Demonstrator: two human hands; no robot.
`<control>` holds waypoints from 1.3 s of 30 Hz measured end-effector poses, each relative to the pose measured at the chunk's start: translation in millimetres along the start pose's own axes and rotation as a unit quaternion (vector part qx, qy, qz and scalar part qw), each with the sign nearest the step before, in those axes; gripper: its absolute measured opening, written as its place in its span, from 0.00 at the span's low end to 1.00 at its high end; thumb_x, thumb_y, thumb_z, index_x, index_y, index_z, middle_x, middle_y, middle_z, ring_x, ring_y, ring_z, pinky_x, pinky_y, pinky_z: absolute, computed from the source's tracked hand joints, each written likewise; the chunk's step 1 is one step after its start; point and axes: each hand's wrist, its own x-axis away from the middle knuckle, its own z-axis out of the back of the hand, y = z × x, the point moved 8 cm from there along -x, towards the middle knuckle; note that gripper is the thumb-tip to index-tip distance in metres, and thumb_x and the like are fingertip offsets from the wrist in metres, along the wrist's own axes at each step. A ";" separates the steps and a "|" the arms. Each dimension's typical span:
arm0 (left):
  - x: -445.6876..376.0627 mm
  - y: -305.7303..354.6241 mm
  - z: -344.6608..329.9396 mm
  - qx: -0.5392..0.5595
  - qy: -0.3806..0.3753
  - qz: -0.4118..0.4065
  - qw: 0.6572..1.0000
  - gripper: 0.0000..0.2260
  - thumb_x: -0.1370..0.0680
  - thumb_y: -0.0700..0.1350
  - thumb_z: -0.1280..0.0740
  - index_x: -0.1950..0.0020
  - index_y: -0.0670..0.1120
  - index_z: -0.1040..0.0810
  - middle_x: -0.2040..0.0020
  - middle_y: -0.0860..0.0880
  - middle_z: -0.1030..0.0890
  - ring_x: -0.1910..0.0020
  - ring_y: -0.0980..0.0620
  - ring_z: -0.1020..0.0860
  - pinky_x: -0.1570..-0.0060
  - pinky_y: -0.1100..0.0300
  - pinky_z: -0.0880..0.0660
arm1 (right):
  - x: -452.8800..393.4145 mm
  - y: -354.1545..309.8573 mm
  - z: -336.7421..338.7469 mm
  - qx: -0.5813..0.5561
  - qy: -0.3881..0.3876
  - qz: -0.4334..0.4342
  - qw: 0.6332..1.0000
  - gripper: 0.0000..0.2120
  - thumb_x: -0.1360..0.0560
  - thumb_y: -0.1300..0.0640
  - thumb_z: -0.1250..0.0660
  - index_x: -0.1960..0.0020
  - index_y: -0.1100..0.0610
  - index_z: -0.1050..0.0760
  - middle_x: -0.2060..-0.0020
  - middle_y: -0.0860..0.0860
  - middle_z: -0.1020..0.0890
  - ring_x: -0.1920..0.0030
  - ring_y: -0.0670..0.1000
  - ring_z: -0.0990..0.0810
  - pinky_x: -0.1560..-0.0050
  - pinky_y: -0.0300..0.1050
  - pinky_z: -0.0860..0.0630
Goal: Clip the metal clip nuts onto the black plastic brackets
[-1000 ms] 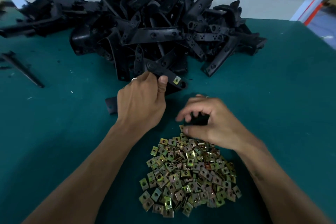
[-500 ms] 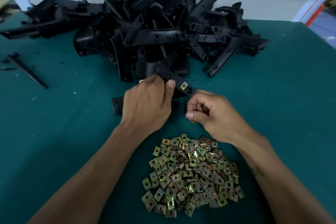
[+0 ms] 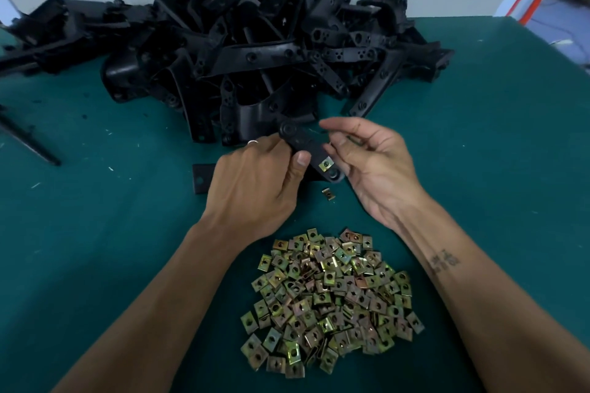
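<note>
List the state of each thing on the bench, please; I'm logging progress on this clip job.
Bracket: held in left hand, one clip fitted.
Right hand: open, fingers at the bracket, holding nothing.
Loose clip: lying alone on the mat.
Clip pile: heaped, loose.
Bracket pile: heaped.

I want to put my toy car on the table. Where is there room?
Bare green table lies right of the right hand, and left of the left hand, below the bracket pile. It is crowded between the hands and on the clip nut heap.
</note>
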 end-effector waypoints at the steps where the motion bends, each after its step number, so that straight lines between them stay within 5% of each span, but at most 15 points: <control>1: -0.2 -0.1 -0.6 0.003 -0.003 0.000 1.000 0.15 0.16 0.53 0.48 0.60 0.49 0.36 0.62 0.51 0.30 0.68 0.42 0.26 0.68 0.57 0.43 | -1.0 -1.3 -0.4 0.008 0.015 0.015 1.000 0.11 0.22 0.73 0.34 0.51 0.62 0.16 0.59 0.53 0.17 0.58 0.47 0.16 0.49 0.37 0.20; 5: 0.2 -1.2 -2.2 0.004 -0.010 0.004 1.000 0.17 0.16 0.54 0.49 0.60 0.48 0.34 0.63 0.50 0.29 0.68 0.41 0.26 0.69 0.57 0.42 | -0.2 -3.6 -0.9 0.026 0.014 0.038 0.999 0.14 0.23 0.76 0.36 0.48 0.62 0.17 0.59 0.52 0.15 0.59 0.50 0.14 0.56 0.39 0.18; 14: 1.0 -0.9 -1.5 -0.011 0.003 -0.004 1.000 0.18 0.16 0.52 0.46 0.62 0.44 0.29 0.64 0.47 0.26 0.70 0.43 0.26 0.69 0.59 0.44 | 0.0 -0.7 2.2 -0.096 -0.001 -0.013 0.995 0.16 0.23 0.78 0.39 0.41 0.67 0.21 0.51 0.59 0.21 0.48 0.62 0.13 0.44 0.47 0.17; 21: 0.4 3.1 0.1 -0.019 0.004 -0.019 1.000 0.20 0.16 0.52 0.46 0.60 0.43 0.26 0.62 0.45 0.23 0.69 0.43 0.26 0.68 0.59 0.43 | 2.0 -0.9 -6.7 -0.055 0.001 -0.010 0.998 0.18 0.20 0.76 0.42 0.35 0.63 0.23 0.49 0.55 0.23 0.55 0.48 0.13 0.47 0.34 0.21; 26: 0.2 4.8 2.7 -0.011 0.014 -0.022 1.000 0.19 0.16 0.52 0.45 0.60 0.43 0.25 0.62 0.46 0.23 0.68 0.45 0.26 0.68 0.60 0.43 | 3.9 0.0 -7.8 -0.040 -0.011 -0.031 0.999 0.13 0.19 0.73 0.40 0.42 0.65 0.20 0.57 0.55 0.16 0.53 0.50 0.13 0.46 0.37 0.19; 29: 0.5 4.1 1.5 -0.012 0.007 -0.019 1.000 0.19 0.16 0.52 0.45 0.59 0.43 0.24 0.61 0.47 0.23 0.67 0.45 0.26 0.68 0.60 0.43 | 3.8 -2.8 -6.7 -0.051 0.007 -0.021 0.998 0.08 0.20 0.71 0.38 0.48 0.66 0.21 0.64 0.52 0.17 0.59 0.49 0.14 0.55 0.39 0.17; 39: -0.6 7.8 -0.4 -0.008 -0.010 -0.037 0.999 0.20 0.16 0.54 0.45 0.51 0.41 0.20 0.56 0.46 0.19 0.63 0.43 0.21 0.68 0.60 0.40 | 11.8 6.0 -19.1 -0.096 0.041 -0.009 0.994 0.11 0.33 0.63 0.24 0.52 0.65 0.16 0.54 0.65 0.15 0.54 0.59 0.16 0.63 0.42 0.21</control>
